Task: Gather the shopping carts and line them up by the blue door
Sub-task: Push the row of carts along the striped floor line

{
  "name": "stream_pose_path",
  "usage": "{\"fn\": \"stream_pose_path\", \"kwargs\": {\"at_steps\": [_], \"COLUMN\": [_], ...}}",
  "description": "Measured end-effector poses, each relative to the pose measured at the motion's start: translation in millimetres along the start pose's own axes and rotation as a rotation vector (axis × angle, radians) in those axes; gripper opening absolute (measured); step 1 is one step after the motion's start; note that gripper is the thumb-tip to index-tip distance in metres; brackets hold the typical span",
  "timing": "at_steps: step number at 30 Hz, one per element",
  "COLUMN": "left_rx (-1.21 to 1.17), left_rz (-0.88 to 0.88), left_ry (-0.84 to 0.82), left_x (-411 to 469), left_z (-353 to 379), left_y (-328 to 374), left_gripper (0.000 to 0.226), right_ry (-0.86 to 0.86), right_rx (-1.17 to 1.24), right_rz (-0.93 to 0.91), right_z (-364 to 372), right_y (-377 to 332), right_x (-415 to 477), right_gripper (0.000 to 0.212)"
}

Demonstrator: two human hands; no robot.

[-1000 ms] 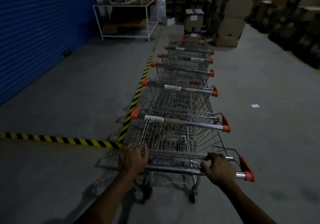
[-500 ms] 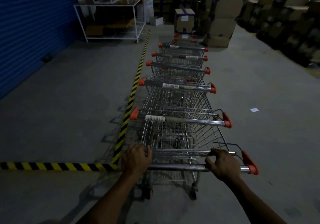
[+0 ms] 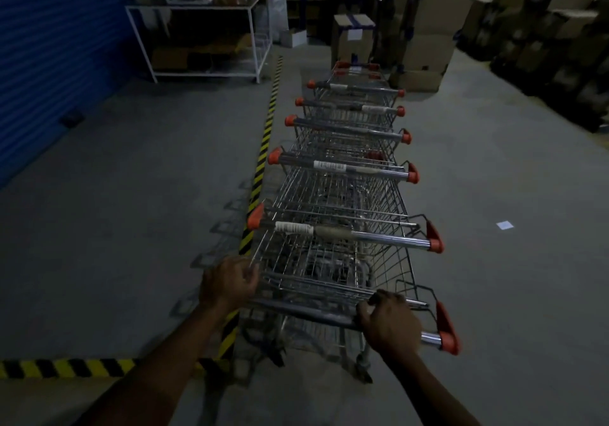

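Observation:
Several wire shopping carts with orange-capped handles stand nested in one row running away from me down the middle of the floor. The nearest cart's handle bar crosses in front of me. My left hand grips its left end, hiding the orange cap there. My right hand grips the bar near the right orange cap. The blue door fills the left wall, some way from the row.
A yellow-black floor stripe runs along the row's left side and another crosses at bottom left. A white metal rack stands beside the door. Stacked cardboard boxes rise behind the row and along the right wall. Open grey floor lies on both sides.
The row of carts has rolled forward with me, and the cross stripe has slid down toward the bottom edge. Both hands keep their hold on the handle.

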State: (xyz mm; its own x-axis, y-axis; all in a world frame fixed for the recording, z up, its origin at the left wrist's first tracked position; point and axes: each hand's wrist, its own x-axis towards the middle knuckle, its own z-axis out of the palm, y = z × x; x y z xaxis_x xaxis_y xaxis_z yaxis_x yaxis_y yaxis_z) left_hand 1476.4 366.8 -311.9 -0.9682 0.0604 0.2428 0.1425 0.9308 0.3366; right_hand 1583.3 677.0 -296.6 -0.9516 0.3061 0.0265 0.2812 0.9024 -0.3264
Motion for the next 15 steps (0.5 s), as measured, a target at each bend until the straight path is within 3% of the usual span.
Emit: {"fn": "stream_pose_path", "kwargs": {"at_steps": [9, 12, 15], "left_rx": [0.029, 0.04, 0.054], "left_rz": [0.033, 0.022, 0.023], "left_ry": [0.046, 0.08, 0.077], "left_x": [132, 165, 190], "left_z": [7, 17, 24], "left_y": [-66, -69, -50], "left_gripper": [0.036, 0.049, 0.048], "right_ry": [0.016, -0.017, 0.025], "right_rx": [0.04, 0.047, 0.054], "right_rz": [-0.018, -0.027, -0.032], "right_z": [45, 53, 51], "right_y": [-79, -83, -77], "right_x": [109, 151, 193], "right_gripper": [0.037, 0.034, 0.029]}}
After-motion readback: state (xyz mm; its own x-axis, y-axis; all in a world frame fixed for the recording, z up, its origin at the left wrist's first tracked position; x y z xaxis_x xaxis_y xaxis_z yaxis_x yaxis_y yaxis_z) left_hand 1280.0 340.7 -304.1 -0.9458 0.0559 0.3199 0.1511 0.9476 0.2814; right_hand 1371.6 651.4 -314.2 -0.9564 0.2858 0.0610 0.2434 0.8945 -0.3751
